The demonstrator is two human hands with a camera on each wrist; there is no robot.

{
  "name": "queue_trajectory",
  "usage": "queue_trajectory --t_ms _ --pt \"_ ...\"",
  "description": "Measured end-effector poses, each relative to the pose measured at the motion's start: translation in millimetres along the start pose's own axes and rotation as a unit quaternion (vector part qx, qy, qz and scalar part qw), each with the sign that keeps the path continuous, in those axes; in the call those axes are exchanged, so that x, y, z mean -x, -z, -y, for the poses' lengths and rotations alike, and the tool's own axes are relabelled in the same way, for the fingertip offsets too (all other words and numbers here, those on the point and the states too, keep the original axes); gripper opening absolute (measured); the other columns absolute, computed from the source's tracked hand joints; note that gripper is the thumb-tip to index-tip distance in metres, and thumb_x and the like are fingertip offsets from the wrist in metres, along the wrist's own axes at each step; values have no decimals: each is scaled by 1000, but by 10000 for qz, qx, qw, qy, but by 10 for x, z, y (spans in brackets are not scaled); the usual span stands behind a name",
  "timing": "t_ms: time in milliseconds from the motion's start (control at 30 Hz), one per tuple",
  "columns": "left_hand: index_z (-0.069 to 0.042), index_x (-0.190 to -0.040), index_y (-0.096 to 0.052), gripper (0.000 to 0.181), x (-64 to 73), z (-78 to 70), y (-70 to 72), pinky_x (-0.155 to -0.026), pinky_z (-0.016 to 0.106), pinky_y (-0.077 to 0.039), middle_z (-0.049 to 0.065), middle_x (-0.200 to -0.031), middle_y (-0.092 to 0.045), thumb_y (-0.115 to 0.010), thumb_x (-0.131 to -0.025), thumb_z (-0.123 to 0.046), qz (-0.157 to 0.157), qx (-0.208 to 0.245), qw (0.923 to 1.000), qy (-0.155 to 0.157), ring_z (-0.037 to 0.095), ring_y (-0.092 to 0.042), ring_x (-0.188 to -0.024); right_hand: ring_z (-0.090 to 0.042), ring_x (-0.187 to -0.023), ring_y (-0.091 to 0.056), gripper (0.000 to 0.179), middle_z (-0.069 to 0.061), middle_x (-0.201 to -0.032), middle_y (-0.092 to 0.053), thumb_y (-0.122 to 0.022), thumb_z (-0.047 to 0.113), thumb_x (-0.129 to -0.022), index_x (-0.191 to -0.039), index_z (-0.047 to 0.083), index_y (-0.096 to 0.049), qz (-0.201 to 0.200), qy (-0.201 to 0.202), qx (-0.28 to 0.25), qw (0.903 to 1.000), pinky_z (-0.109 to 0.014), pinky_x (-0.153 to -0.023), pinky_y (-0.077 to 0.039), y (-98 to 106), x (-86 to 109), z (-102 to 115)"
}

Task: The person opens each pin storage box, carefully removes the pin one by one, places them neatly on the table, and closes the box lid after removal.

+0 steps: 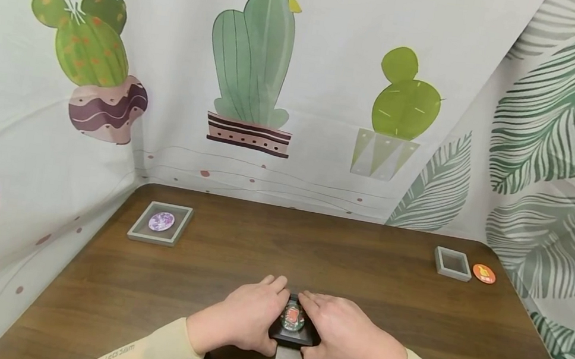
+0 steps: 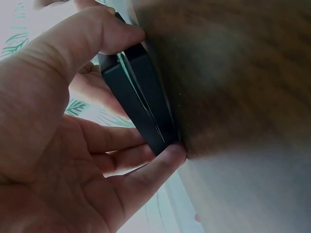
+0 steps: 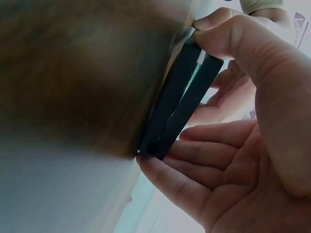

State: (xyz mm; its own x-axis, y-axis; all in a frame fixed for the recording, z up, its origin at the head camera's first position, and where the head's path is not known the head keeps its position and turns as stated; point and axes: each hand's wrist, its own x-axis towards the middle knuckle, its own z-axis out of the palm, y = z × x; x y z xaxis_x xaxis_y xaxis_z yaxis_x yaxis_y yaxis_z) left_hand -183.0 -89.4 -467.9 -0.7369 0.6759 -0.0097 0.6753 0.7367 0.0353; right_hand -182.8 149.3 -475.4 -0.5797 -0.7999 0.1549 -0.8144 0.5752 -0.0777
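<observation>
Cream sleeves [image 1: 164,351] come in at btm of the head view, the L one w/ small lettering. L hand [image 1: 252,314] is at btm ctr, fingers part bent, gripping the L side of a black case [image 1: 291,340]: thumb at the near end, fingertips at the far end. R hand [image 1: 341,333] mirrors it just R of ctr, also part bent, thumb near end, fingertips far end, so the case is held btwn both. Case sits btm ctr of the frame, low over or on the brown table [image 1: 311,248]; can't tell if it touches. Round badge [image 1: 294,317], red-orange & green, shows in the case. Both wrist views show the case edge-on as two black layers w/ a slim gap, wider at the thumb end, narrowing twd the fingers; a greenish strip shows in it.

Mid L of frame: grey tray [image 1: 151,240] w/ a purple & white disc [image 1: 161,221] inside its rim. Mid R: smaller grey frame [image 1: 452,276], and just R of it an orange disc [image 1: 484,274] w/ yellow motif, on the table. Up top: white cloth [image 1: 331,89] w/ potted cactus prints; upper R, leaf-print cloth [image 1: 569,118] in green & grey.
</observation>
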Motion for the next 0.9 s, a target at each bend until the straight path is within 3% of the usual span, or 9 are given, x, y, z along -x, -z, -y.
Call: queue_trajectory --t_ms 233,433,600,900 --pt "-7 -121 -69 74 7 27 11 -84 33 -61 1 -115 -55 -98 -63 -44 54 251 9997 26 21 -58 -105 -29 -123 -75 86 -20 -137 -75 -90 41 -78 -143 -9 -66 -9 -62 -261 9996 -41 -101 -62 31 -5 -24" --pt "-10 -119 -70 69 12 76 24 -83 30 -58 -4 -108 -50 -100 -64 -40 90 599 9982 30 15 -52 -99 -27 -126 -73 83 -16 -140 -74 -89 40 -81 -146 -6 -66 146 -333 -792 9962 -43 -104 -60 59 8 -61" --pt "-9 -124 -71 73 19 86 39 -82 30 -57 -5 -108 -51 -100 -65 -40 72 688 9976 53 15 -51 -100 -23 -128 -70 83 -12 -142 -73 -88 41 -83 -149 -3 -65 312 -529 -1075 9923 -43 -105 -59 77 19 -85" --pt "-8 -128 -73 78 40 94 55 -81 30 -58 -5 -108 -52 -102 -64 -41 60 751 9971 107 13 -52 -101 -16 -123 -63 82 -7 -134 -72 -90 44 -82 -146 -1 -69 191 -612 -1444 9874 -37 -102 -58 76 16 -143"
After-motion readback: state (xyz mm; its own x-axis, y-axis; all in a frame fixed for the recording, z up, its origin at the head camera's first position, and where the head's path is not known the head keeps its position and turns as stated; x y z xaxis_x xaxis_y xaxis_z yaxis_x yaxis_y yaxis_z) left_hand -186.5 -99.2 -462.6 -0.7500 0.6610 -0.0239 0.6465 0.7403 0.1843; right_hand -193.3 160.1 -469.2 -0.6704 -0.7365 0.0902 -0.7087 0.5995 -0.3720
